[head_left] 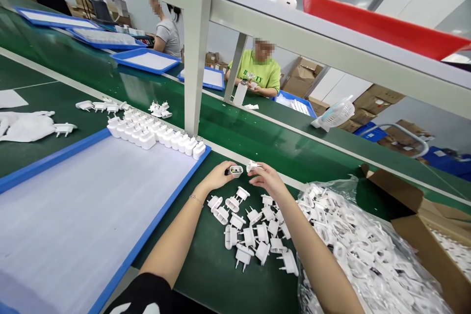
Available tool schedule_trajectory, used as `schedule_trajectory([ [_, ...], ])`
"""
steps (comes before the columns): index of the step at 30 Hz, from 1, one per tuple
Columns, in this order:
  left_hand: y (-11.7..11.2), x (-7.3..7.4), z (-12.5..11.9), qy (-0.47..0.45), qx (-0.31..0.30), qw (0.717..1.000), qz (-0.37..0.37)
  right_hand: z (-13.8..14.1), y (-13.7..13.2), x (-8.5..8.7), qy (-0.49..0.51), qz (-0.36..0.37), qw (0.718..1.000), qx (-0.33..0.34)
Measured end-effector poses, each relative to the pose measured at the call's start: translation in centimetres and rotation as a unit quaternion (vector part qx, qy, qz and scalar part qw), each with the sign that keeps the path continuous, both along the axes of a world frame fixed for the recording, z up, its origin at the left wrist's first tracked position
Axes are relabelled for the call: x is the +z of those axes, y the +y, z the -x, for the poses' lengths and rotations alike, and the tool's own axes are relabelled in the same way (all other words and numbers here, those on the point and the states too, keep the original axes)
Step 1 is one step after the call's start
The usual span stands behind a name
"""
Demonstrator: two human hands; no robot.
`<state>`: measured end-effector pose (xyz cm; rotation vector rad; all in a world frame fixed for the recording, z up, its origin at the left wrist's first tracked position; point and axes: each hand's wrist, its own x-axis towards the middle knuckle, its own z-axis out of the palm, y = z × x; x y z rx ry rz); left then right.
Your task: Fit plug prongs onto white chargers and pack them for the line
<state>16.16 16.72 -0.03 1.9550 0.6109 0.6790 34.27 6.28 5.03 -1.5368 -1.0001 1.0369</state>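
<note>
My left hand (218,175) pinches a small white charger housing (236,171) with its open end up. My right hand (268,178) holds a white plug cap with two prongs (252,166) right beside the housing. Both hands hover over the green mat, just above a loose pile of white plug parts (252,233). To the left lies a big blue-rimmed tray (158,221) with a row of finished white chargers (154,135) along its far edge.
A clear plastic bag full of white plug parts (360,250) sits at the right beside an open cardboard box (423,225). A grey frame post (194,59) stands behind the tray. Two people sit across the green belt, with blue trays (147,61) and cartons beyond.
</note>
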Motion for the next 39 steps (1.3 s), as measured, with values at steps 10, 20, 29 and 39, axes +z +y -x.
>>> schedule_trajectory([
  [10,0.3,-0.6,-0.3,0.026,0.022,0.999,-0.029,1.3,3.3,-0.3,-0.108,-0.085,0.99,0.015],
  [20,0.3,-0.6,-0.2,0.032,0.025,0.999,-0.029,2.1,3.3,-0.6,-0.293,-0.114,0.946,0.08],
  [29,0.0,-0.3,-0.1,0.022,0.022,0.999,-0.036,2.2,3.0,-0.8,-0.373,-0.134,0.912,0.107],
  [39,-0.1,0.1,0.3,-0.023,0.0,0.999,0.028,0.7,4.4,-0.3,-0.38,-0.085,0.906,0.166],
])
